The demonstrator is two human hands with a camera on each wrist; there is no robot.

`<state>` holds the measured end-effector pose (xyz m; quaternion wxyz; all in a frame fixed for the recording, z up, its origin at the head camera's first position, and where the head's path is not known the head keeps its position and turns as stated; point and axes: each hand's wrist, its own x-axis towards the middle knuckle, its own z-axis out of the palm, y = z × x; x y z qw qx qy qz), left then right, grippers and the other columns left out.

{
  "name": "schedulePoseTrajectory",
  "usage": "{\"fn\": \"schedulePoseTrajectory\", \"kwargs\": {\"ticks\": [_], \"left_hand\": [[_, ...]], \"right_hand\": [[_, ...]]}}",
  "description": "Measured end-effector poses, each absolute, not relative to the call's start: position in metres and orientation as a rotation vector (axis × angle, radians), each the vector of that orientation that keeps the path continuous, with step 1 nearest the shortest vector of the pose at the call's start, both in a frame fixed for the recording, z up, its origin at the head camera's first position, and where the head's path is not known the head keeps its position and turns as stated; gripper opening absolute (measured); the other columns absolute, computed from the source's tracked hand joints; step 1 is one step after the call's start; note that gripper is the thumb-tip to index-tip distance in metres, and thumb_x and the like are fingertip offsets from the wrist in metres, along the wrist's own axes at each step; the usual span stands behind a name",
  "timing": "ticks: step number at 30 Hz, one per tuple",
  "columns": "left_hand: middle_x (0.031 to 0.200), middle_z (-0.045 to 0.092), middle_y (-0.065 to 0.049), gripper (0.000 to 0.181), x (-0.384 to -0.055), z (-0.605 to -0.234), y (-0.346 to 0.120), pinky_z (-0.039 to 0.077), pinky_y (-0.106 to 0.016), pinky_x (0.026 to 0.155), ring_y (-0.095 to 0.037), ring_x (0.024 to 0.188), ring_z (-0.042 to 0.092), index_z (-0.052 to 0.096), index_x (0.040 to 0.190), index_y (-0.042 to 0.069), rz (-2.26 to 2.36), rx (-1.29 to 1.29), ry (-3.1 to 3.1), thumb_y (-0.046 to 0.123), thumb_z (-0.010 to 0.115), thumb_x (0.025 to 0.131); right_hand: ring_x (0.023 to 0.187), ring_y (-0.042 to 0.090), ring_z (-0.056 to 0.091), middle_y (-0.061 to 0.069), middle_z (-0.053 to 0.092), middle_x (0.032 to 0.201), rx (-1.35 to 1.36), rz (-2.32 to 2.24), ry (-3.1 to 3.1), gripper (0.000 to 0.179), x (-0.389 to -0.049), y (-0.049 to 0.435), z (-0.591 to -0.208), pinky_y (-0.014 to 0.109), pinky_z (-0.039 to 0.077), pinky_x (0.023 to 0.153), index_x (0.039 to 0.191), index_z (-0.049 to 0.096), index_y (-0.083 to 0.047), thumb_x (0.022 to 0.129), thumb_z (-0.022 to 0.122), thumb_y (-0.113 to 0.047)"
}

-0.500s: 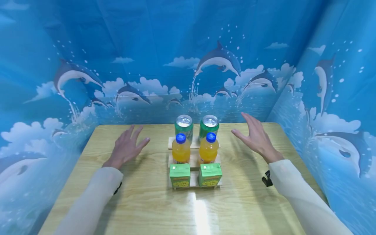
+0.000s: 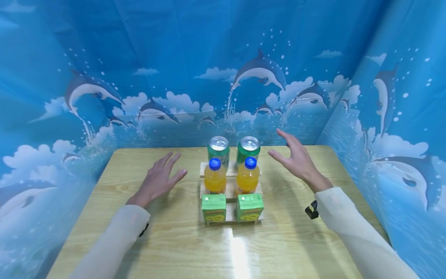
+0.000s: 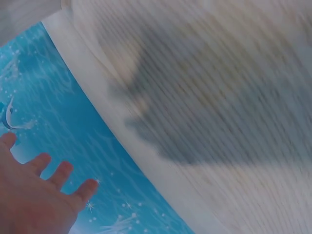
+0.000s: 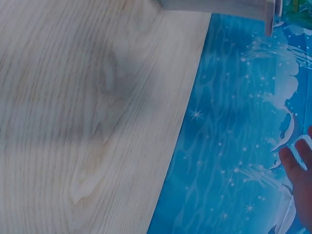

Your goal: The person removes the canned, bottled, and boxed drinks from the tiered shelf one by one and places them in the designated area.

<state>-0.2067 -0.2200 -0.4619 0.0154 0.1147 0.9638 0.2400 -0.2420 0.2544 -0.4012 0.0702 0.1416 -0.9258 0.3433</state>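
Note:
In the head view a small stepped wooden rack stands mid-table. Its top step bears two green drink cans, the left can and the right can. Below them are two orange-drink bottles with blue caps, the left bottle and the right bottle. On the lowest step sit two green juice cartons, the left carton and the right carton. My left hand hovers left of the rack, fingers spread, holding nothing. To the right of the cans, my right hand is likewise spread and holds nothing.
The pale wooden table lies beneath, its far edge meeting a blue dolphin-print curtain that also runs along both sides. A small black object shows at the right cuff.
Both hands have moved inward toward the rack: the left one to the right, the right one to the left and slightly up in view. Rack and drinks have stayed put.

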Motion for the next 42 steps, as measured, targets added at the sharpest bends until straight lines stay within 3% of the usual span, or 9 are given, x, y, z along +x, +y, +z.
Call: {"fn": "schedulePoseTrajectory", "kwargs": {"ticks": [6, 14, 22, 33, 42], "left_hand": [[0.184, 0.013, -0.015, 0.083, -0.200, -0.465, -0.213, 0.021, -0.087, 0.123, -0.052, 0.165, 0.020, 0.019, 0.176, 0.029, 0.813, 0.437, 2.930, 0.067, 0.049, 0.109], [0.184, 0.014, -0.010, 0.084, -0.191, -0.473, -0.210, 0.021, -0.082, 0.127, -0.046, 0.167, 0.019, 0.021, 0.175, 0.034, 0.946, 0.524, 2.810, 0.059, 0.062, 0.107], [0.183, 0.021, -0.009, 0.085, -0.182, -0.479, -0.203, 0.025, -0.082, 0.126, -0.043, 0.167, 0.021, 0.028, 0.173, 0.038, 1.011, 0.578, 2.737, 0.052, 0.073, 0.103], [0.180, 0.031, -0.003, 0.086, -0.174, -0.481, -0.189, 0.033, -0.075, 0.127, -0.038, 0.166, 0.030, 0.041, 0.168, 0.033, 1.003, 0.594, 2.706, 0.067, 0.074, 0.096], [0.174, 0.043, -0.003, 0.081, -0.173, -0.485, -0.183, 0.044, -0.070, 0.123, -0.035, 0.154, 0.049, 0.048, 0.164, 0.029, 1.068, 0.632, 2.693, 0.060, 0.078, 0.096]], "right_hand": [[0.159, 0.041, 0.039, 0.016, 0.041, 0.173, 0.539, 1.230, -2.696, 0.076, -0.241, 0.246, -0.399, 0.065, 0.041, 0.127, 0.173, 0.030, -0.022, 0.109, 0.069, -0.038], [0.159, 0.037, 0.042, 0.009, 0.043, 0.173, 0.601, 1.413, -2.661, 0.069, -0.238, 0.234, -0.388, 0.062, 0.046, 0.125, 0.172, 0.030, -0.033, 0.112, 0.064, -0.037], [0.156, 0.035, 0.045, 0.007, 0.046, 0.171, 0.656, 1.506, -2.653, 0.070, -0.235, 0.219, -0.382, 0.063, 0.047, 0.123, 0.173, 0.029, -0.034, 0.112, 0.064, -0.035], [0.158, 0.036, 0.043, 0.003, 0.045, 0.172, 0.721, 1.575, -2.660, 0.067, -0.237, 0.208, -0.383, 0.068, 0.042, 0.125, 0.172, 0.029, -0.038, 0.113, 0.062, -0.035], [0.161, 0.042, 0.037, 0.011, 0.036, 0.176, 0.710, 1.609, -2.743, 0.071, -0.241, 0.199, -0.383, 0.065, 0.043, 0.125, 0.173, 0.030, -0.034, 0.111, 0.065, -0.040]]}}
